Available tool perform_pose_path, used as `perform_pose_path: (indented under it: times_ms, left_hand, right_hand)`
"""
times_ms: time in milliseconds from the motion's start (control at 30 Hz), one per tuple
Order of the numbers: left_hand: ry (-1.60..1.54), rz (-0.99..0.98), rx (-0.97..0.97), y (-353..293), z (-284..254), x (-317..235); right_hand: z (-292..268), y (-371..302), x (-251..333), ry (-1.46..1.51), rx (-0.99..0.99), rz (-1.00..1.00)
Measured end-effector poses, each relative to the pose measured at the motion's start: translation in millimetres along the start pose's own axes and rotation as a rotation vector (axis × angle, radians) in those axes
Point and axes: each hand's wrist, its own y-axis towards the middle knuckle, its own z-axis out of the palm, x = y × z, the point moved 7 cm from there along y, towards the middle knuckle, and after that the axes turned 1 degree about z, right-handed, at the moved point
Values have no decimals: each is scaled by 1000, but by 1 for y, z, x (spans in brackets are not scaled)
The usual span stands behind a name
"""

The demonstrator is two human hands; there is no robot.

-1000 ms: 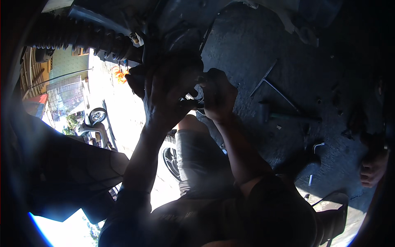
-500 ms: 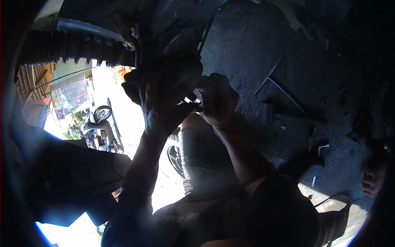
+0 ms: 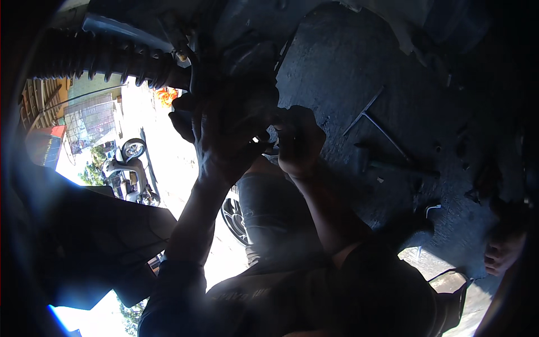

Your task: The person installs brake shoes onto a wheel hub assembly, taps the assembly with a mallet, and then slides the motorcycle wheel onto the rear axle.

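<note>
Both hands are in deep shadow below a dark vehicle part (image 3: 250, 53) at the top middle. My left hand (image 3: 216, 140) is raised against the underside of that part, its fingers bent around something dark that I cannot make out. Close on its right, my right hand (image 3: 301, 143) is closed like a fist, thumb side toward the left hand. A small bright gap shows between the two hands, with a thin dark piece near it. What the right fingers hold is hidden. A black coil spring (image 3: 112, 59) runs in from the left to the same part.
On the dark floor at right lie a T-handle wrench (image 3: 387, 135), a hammer (image 3: 365, 160) and a small bent metal tool (image 3: 432, 208). Another person's hand (image 3: 499, 255) rests at the right edge. At left, a parked motorbike (image 3: 132, 171) stands in sunlight beyond a dark panel (image 3: 95, 230).
The view has shifted slightly, so the floor tools and the parked motorbike sit a little further left. Both hands stay at the dark part, with nearly the same grip.
</note>
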Motion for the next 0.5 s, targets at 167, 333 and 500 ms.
perform_pose_path:
  times_ms: [167, 333, 500]
  left_hand:
    - [-8, 13, 41, -2, 3, 0]
    - [43, -16, 54, -5, 5, 6]
    - [-9, -130, 42, -1, 4, 1]
  right_hand:
    - [-1, 0, -3, 100, -13, 72]
    - [-2, -1, 1, -18, 6, 6]
    - [0, -2, -7, 99, -24, 88]
